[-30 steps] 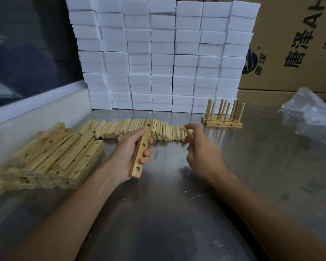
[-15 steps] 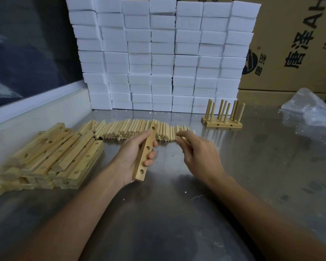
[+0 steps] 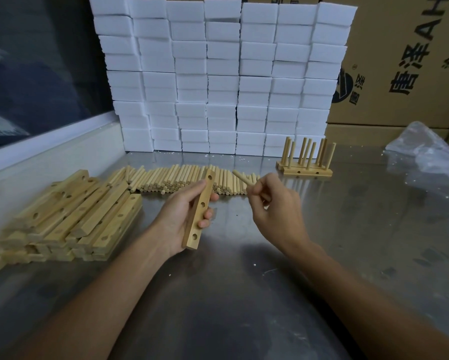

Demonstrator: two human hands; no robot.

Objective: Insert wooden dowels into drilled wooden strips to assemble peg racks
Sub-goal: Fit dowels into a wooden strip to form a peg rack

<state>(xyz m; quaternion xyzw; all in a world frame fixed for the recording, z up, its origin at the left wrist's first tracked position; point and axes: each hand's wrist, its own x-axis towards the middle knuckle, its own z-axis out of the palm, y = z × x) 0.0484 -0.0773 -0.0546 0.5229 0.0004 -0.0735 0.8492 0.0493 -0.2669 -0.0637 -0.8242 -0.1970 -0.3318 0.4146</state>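
My left hand (image 3: pixel 178 219) grips a drilled wooden strip (image 3: pixel 199 211) above the metal table, long axis pointing away from me, several holes facing right. My right hand (image 3: pixel 275 206) pinches one wooden dowel (image 3: pixel 241 177) that slants up to the left, its tip just right of the strip's far end and apart from it. A row of loose dowels (image 3: pixel 181 179) lies behind both hands. A heap of drilled strips (image 3: pixel 70 216) is piled at the left. Finished peg racks (image 3: pixel 305 162) stand at the back right.
A wall of white foam blocks (image 3: pixel 218 74) fills the back of the steel table (image 3: pixel 244 294). Cardboard boxes (image 3: pixel 399 61) stand behind at the right, with crumpled clear plastic (image 3: pixel 425 152) in front of them. A white ledge (image 3: pixel 49 152) borders the left side.
My right hand dipped to the dowel row and has lifted back with a dowel raised between its fingers. My left hand has kept the strip, shifting it slightly.
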